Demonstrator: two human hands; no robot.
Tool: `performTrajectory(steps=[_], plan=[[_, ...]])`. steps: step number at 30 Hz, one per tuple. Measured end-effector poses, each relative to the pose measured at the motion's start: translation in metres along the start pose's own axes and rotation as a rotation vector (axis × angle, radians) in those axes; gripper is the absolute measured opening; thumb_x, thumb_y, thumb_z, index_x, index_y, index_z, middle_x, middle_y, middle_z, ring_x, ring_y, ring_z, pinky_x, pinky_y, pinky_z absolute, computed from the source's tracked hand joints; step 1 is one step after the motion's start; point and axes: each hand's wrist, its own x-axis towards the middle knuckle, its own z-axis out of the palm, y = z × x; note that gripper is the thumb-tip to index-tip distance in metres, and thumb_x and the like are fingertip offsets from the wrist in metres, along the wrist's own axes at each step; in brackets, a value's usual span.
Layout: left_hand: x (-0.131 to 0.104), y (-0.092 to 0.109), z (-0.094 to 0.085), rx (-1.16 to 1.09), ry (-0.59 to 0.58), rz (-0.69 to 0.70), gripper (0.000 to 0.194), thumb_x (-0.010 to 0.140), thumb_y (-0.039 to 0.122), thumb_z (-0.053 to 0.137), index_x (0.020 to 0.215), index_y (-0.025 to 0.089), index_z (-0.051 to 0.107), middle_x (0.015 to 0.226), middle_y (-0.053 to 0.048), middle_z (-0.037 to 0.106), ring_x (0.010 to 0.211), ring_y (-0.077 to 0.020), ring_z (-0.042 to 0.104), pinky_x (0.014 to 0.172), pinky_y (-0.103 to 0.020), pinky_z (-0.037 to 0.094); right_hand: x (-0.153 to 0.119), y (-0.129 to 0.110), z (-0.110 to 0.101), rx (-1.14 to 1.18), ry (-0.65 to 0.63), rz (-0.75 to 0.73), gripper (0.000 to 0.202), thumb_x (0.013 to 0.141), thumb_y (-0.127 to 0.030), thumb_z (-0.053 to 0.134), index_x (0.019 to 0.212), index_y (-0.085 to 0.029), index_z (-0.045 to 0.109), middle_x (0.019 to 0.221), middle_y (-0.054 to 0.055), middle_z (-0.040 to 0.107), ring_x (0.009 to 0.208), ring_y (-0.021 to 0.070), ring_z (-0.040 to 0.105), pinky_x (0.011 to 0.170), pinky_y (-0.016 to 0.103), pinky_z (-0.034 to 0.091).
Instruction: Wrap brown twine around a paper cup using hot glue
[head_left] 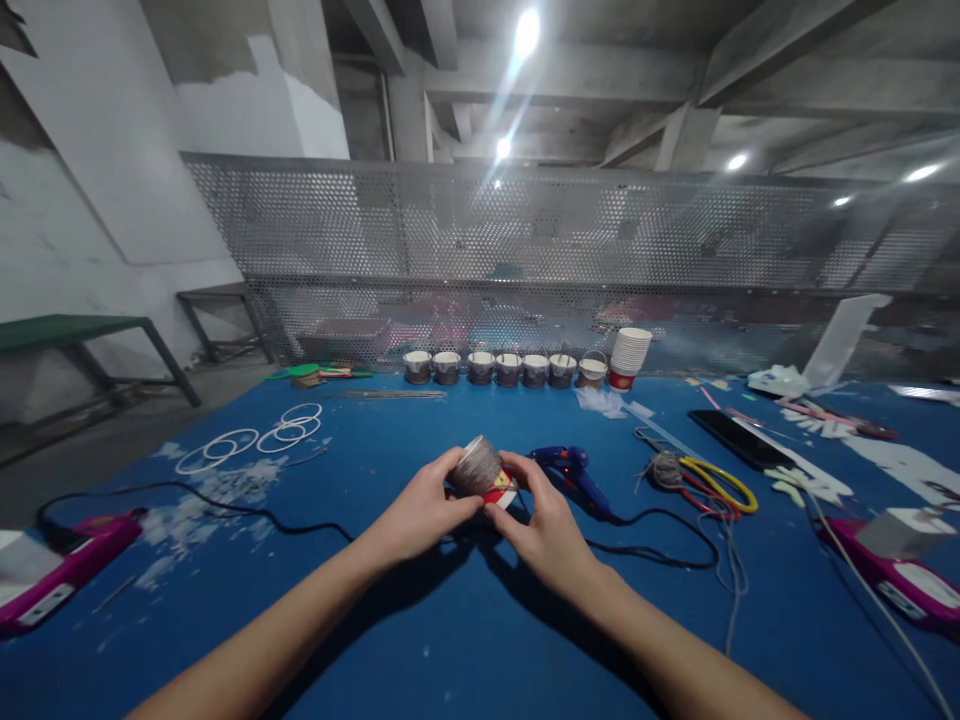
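Note:
A paper cup (pixel 480 468) is held tilted above the blue table, its upper part wrapped in grey cord and its lower part showing red, yellow and white. My left hand (pixel 429 505) grips the wrapped part from the left, thumb across the near side. From the right, my right hand (pixel 546 520) holds the cup around its lower, printed part, with fingers and thumb on either side. Just beyond my right hand lies a blue glue gun (pixel 574 475) with a black cable. A ball of grey cord (pixel 666 470) rests farther right, beside yellow and red rings (pixel 718 485).
Several cord-wrapped cups (pixel 508 370) line the back of the blue table (pixel 375 600), near stacked paper cups (pixel 630 358). White rings (pixel 217 450) lie left. Magenta power strips (pixel 71 570) sit at both sides. A black phone (pixel 739 438) and white gloves (pixel 814 420) are right.

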Motion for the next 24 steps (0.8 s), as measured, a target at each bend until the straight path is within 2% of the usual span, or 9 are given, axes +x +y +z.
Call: performTrajectory(steps=[8,16,20,24], plan=[[0.014,0.005,-0.001,-0.11,0.032,-0.001,0.02,0.062,0.024,0.064,0.08,0.017,0.06,0.072,0.003,0.057,0.069,-0.0133,0.051,0.064,-0.024,0.041,0.006,0.002,-0.003,-0.052,0.136,-0.096,0.009,0.085,-0.021,0.056,0.094,-0.02,0.059,0.112,0.013,0.063,0.105,0.0229,0.062,0.089,0.037,0.051],[0.01,-0.008,0.007,-0.076,0.096,0.019,0.014,0.065,0.025,0.06,0.077,0.018,0.057,0.067,0.005,0.051,0.064,-0.0122,0.047,0.059,-0.023,0.038,0.006,0.001,-0.005,-0.118,0.153,-0.111,0.01,0.088,-0.02,0.055,0.082,-0.02,0.062,0.105,0.011,0.066,0.102,0.0225,0.064,0.083,0.033,0.053],[0.006,-0.014,0.005,-0.018,0.178,0.081,0.015,0.068,0.028,0.059,0.079,0.018,0.057,0.07,0.004,0.053,0.066,-0.0131,0.048,0.063,-0.025,0.039,0.004,-0.001,-0.004,-0.246,0.162,-0.218,0.008,0.086,-0.016,0.057,0.082,-0.02,0.064,0.109,0.012,0.064,0.103,0.0237,0.062,0.086,0.038,0.051],[0.003,-0.017,0.003,-0.028,0.21,0.094,0.016,0.069,0.029,0.059,0.08,0.018,0.058,0.073,0.003,0.056,0.069,-0.0142,0.051,0.066,-0.026,0.041,0.001,-0.011,-0.005,-0.285,0.111,-0.389,0.008,0.085,-0.015,0.058,0.082,-0.02,0.064,0.105,0.012,0.065,0.098,0.0232,0.061,0.082,0.04,0.051]])
